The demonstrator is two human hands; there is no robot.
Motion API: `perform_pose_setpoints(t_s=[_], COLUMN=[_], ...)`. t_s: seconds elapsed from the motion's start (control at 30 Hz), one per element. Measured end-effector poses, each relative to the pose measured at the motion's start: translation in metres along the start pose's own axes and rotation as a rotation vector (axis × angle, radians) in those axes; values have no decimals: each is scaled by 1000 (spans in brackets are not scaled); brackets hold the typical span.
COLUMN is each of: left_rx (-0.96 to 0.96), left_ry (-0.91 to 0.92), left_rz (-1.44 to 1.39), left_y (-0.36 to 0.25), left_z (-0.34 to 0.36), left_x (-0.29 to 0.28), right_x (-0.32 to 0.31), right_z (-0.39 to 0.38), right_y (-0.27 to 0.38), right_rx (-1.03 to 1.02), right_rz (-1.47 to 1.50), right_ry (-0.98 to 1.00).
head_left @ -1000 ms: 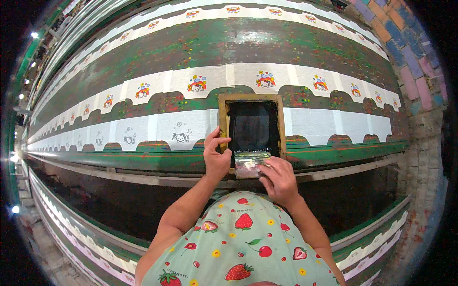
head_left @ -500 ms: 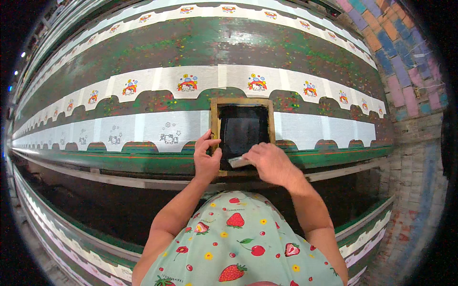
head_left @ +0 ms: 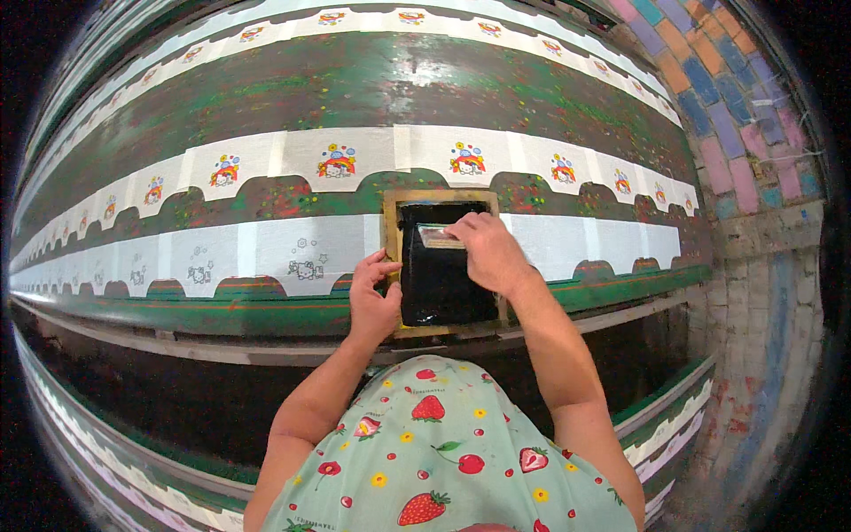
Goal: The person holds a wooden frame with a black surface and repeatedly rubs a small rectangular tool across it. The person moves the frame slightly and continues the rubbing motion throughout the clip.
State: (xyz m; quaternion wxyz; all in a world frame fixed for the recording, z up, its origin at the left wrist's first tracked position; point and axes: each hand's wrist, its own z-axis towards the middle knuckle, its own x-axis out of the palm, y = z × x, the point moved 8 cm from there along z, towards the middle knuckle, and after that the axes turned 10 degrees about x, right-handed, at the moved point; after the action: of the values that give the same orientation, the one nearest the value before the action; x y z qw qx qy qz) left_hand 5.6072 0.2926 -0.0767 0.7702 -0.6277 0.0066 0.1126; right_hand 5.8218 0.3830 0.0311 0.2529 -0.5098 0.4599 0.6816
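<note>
A wooden-framed printing screen (head_left: 441, 197) lies over a strip of white fabric pieces on the green table. Its mesh (head_left: 443, 288) is covered in black ink, with a wet shine near the close edge. My left hand (head_left: 374, 297) is closed on the frame's left side, thumb at the inner edge and fingers along the outside. In my right hand (head_left: 490, 253) is a small pale squeegee (head_left: 441, 238), gripped from above and resting on the far part of the inky mesh. What lies beneath the screen is hidden.
To the left, white fabric pieces (head_left: 307, 255) carry black outline prints; plain ones (head_left: 554, 241) continue at right. Beyond runs a row with coloured rainbow prints (head_left: 335, 161). A table rail (head_left: 266, 353) passes before me. Painted brick paving (head_left: 736, 160) lies to the right.
My right hand has pushed the squeegee away from me, from the screen's near end to its far part. The left hand stays at the frame's left side.
</note>
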Motion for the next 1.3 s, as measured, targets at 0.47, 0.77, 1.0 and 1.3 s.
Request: perform_pose_setpoints(t_s=[0.47,0.77,1.0,1.3], left_rx=[29,164,184,226], left_ry=[43,5,-42,-53], left_rz=[1,193,263,251], left_y=[3,-17,-20,-45], left_z=[-2,-6,-9,-16], left_x=[1,6,11,67], right_x=[15,18,-4,-7], right_z=[-116,-134,-166,-222], right_y=[69,69,18,-74], right_rx=[29,53,279,446], right_rz=[47,80,324,555], right_ry=[-30,55,-255,-338])
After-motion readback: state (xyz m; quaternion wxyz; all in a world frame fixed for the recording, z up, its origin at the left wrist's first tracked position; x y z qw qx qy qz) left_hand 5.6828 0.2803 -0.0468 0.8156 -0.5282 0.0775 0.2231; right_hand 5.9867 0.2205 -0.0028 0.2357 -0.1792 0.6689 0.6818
